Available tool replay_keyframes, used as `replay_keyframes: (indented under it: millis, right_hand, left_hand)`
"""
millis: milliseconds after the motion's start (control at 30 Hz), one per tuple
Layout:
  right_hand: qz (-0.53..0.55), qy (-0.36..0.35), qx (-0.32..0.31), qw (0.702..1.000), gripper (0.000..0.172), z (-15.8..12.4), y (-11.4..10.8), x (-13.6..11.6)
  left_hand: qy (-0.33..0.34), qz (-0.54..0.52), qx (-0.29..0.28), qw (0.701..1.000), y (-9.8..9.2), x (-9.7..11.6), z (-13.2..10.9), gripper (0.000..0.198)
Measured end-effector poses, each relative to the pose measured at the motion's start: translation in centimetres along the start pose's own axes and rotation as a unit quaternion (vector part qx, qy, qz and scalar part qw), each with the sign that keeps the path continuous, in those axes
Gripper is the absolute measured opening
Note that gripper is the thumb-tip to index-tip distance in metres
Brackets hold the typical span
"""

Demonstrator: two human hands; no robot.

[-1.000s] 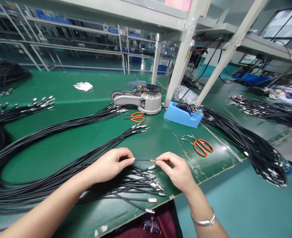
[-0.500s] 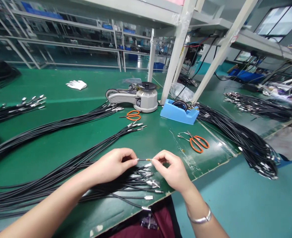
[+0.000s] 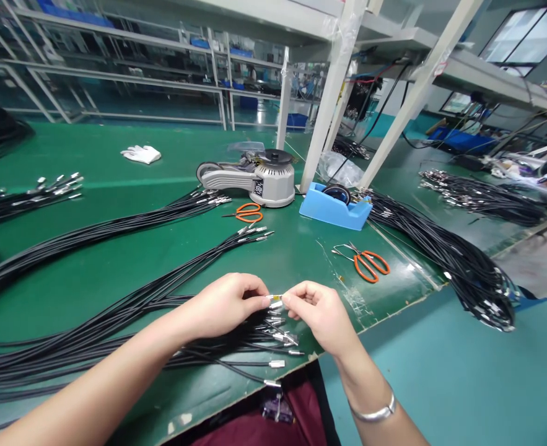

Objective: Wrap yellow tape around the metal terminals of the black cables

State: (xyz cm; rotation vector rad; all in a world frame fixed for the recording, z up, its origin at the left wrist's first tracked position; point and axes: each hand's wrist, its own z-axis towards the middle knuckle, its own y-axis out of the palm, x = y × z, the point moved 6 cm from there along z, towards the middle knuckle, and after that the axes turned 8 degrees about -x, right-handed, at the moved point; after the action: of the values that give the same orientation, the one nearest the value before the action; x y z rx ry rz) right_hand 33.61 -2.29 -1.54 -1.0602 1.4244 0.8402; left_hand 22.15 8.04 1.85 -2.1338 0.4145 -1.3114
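Observation:
Between my two hands a black cable's end (image 3: 276, 297) shows, with a small amber band and a silvery part by the fingertips. My left hand (image 3: 231, 303) pinches the cable from the left. From the right, my right hand (image 3: 317, 313) pinches its tip with thumb and forefinger; the tip itself is hidden. Just under both hands lies a bundle of black cables (image 3: 129, 347) with silver metal ends (image 3: 282, 337) pointing right, near the table edge. A second cable bunch (image 3: 203, 257) lies behind my left hand.
On the green table (image 3: 115, 248) are a grey tape dispenser (image 3: 273, 183), a blue tape holder (image 3: 336, 207), two orange-handled scissors (image 3: 370, 266) (image 3: 249, 213) and a white glove (image 3: 142, 154). More black cables (image 3: 440, 254) hang over the right edge. White shelf posts (image 3: 331, 93) rise behind.
My left hand has slid right along the cable, closer to my right hand, so less cable shows between them. My right hand stays nearly in place.

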Motion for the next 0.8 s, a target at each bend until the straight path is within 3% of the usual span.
replay_keyframes:
  millis: [333,533,800]
  right_hand:
    - [0.009,-0.001,-0.01,1.0,0.018,-0.2,0.0,0.4]
    - [-0.005,-0.002,-0.008,1.0,0.018,-0.1,0.0,0.3]
    - [-0.014,-0.003,-0.013,1.0,0.016,-0.4,0.1,0.6]
  left_hand:
    - [0.013,-0.091,-0.041,0.995,0.7,0.0,0.7,0.025]
    - [0.019,-0.019,-0.059,0.998,0.6,0.5,0.3,0.031]
    - [0.038,0.033,-0.035,0.998,1.0,1.0,0.4,0.029]
